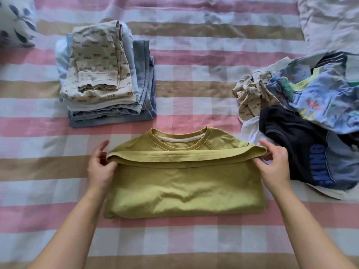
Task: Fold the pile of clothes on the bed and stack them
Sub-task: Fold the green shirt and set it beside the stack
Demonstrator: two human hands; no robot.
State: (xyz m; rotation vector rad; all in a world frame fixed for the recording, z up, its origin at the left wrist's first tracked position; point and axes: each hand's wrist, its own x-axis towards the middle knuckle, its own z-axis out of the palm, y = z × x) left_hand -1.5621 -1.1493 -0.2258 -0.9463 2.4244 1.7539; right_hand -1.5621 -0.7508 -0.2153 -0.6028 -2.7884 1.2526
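Observation:
An olive-green sweatshirt [182,189] lies in front of me on the striped bed, collar away from me. Its lower half is folded up over the body, the hem band reaching just below the collar. My left hand [101,167] pinches the left end of that hem band. My right hand [274,166] pinches the right end. A stack of folded clothes [103,74], topped by a beige patterned piece over denim and light blue ones, sits at the far left. A loose pile of unfolded clothes [310,117] lies at the right, with a black shirt and a blue printed one on top.
The bed cover [194,74] has pink, tan and white stripes. A leaf-patterned pillow [15,22] is at the far left corner. A crumpled white duvet [330,22] fills the far right corner.

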